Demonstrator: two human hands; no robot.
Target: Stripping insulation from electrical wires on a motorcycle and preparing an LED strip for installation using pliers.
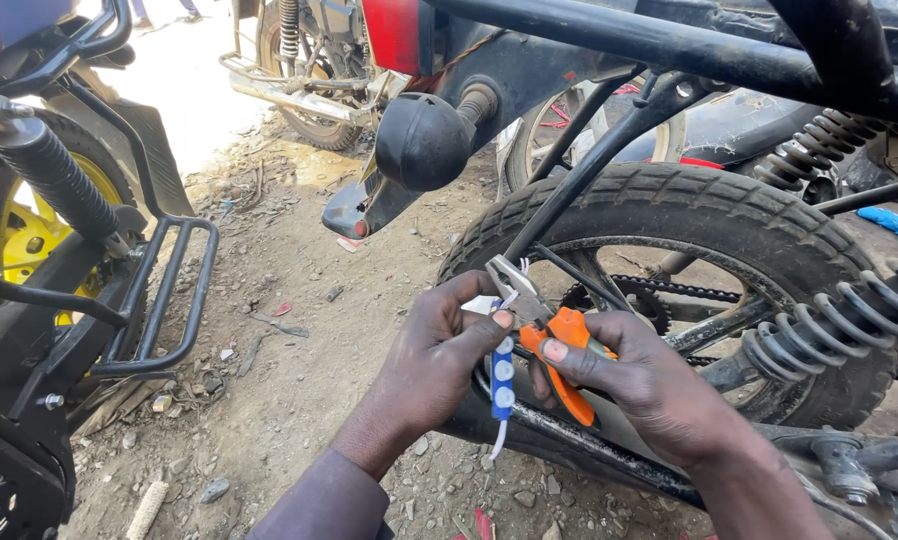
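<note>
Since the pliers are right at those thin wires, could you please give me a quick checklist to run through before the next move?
1. Left hand grips the blue strip with white round lights: ok.
2. Right hand holds the orange-handled pliers: ok.
3. Plier tips meet the white wires above the strip: ok.
4. Fingers out of the jaws: cannot tell, the left thumb is close.
5. Wires clear of the chain and rear tyre behind: ok.

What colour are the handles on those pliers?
Orange. The pliers sit in the right hand; the head view shows the handles best.
</note>
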